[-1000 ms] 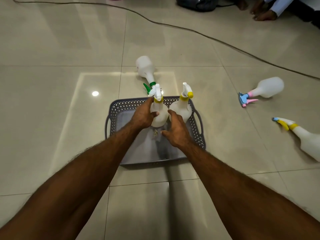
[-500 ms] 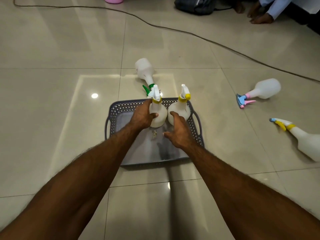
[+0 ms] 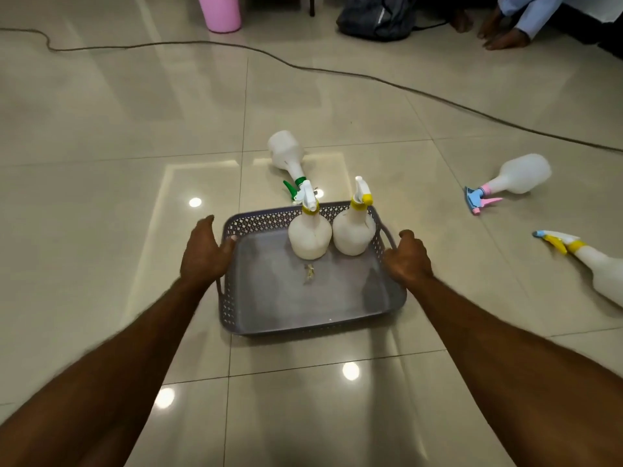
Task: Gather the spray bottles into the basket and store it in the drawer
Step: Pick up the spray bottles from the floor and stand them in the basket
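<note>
Glossy tiled floor [image 3: 101,129] | grey basket [image 3: 310,318] holds two upright spray bottles [image 3: 309,235] at its far side | left hand [image 3: 204,254] and right hand [image 3: 409,261] grip its side handles | three loose bottles [image 3: 519,176] lie on the floor beyond and to the right

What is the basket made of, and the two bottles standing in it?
The basket looks like grey moulded plastic: its walls have a neat punched lattice. The two bottles look like milky, slightly see-through plastic with a dull sheen, though that is only a guess from the look.
</note>
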